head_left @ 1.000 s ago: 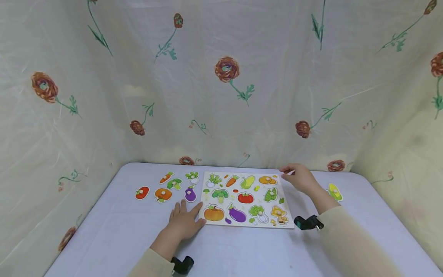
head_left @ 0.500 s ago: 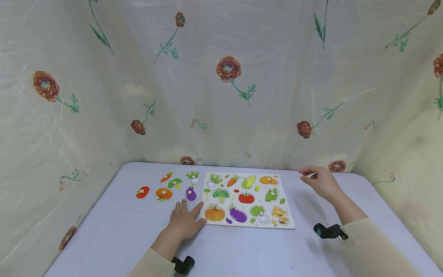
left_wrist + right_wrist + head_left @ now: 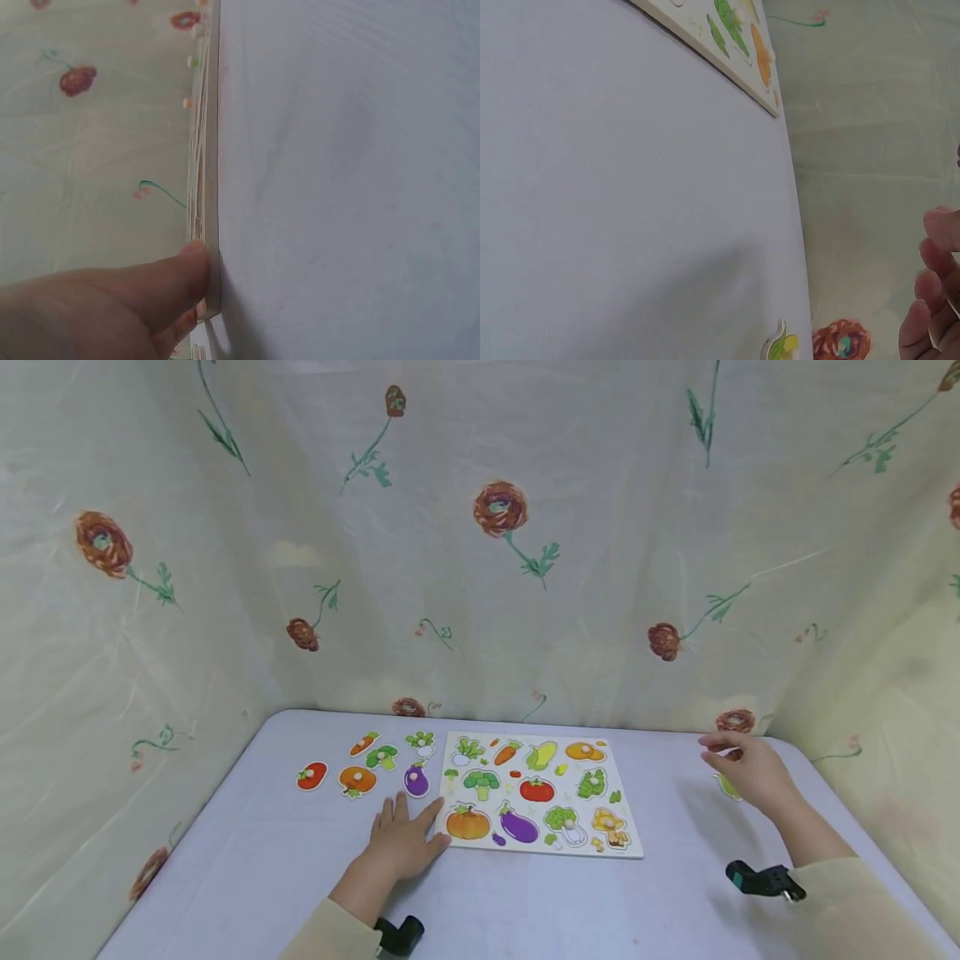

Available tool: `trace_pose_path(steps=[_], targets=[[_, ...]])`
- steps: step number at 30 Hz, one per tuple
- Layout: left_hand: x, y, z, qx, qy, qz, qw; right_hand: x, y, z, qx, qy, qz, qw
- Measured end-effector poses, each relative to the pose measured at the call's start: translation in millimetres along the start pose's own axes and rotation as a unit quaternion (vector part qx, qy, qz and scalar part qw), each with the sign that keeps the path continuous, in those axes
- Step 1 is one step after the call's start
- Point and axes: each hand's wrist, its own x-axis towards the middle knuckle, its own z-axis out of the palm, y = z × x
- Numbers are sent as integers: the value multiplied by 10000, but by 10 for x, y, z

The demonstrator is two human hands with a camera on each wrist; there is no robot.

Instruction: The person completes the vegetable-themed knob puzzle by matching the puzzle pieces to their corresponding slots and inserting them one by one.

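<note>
My left hand (image 3: 397,843) rests at the near-left corner of a white vegetable puzzle board (image 3: 634,847), its thumb against the near edge. In the left wrist view the thumb (image 3: 191,270) touches the board's side (image 3: 212,187), and small knobs stick up beyond. To the right of the board, my right hand (image 3: 750,768) hovers above the table with loosely bent fingers and nothing between them. Below it lies a loose corn puzzle piece (image 3: 727,788), partly covered by the hand. That corn piece also shows at the bottom of the right wrist view.
Left of the board lie loose puzzle pieces: a tomato (image 3: 311,775), a pumpkin (image 3: 357,782), a carrot (image 3: 364,743), a broccoli (image 3: 382,757), a radish (image 3: 422,743) and an eggplant (image 3: 416,781). A flowered curtain (image 3: 480,635) hangs behind the white table (image 3: 525,910).
The right hand has moved right, from the board's far-right corner to over the corn piece, now partly hiding it. My left hand stays at the board's corner.
</note>
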Motion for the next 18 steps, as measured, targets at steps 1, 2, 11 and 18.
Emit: trace_pose_path(steps=[1, 2, 11, 18], targets=[[-1, -1, -1, 4, 2, 6, 10000, -9, 31, -11, -1, -2, 36, 10000], [-1, -4, 2, 4, 8, 10, 10000, -17, 63, -19, -7, -1, 70, 10000], [-4, 4, 15, 13, 92, 23, 10000, -43, 370, -17, -173, 183, 209, 9995], [7, -7, 20, -14, 82, -22, 10000, -18, 587, 19, -273, 429, 131, 9986]])
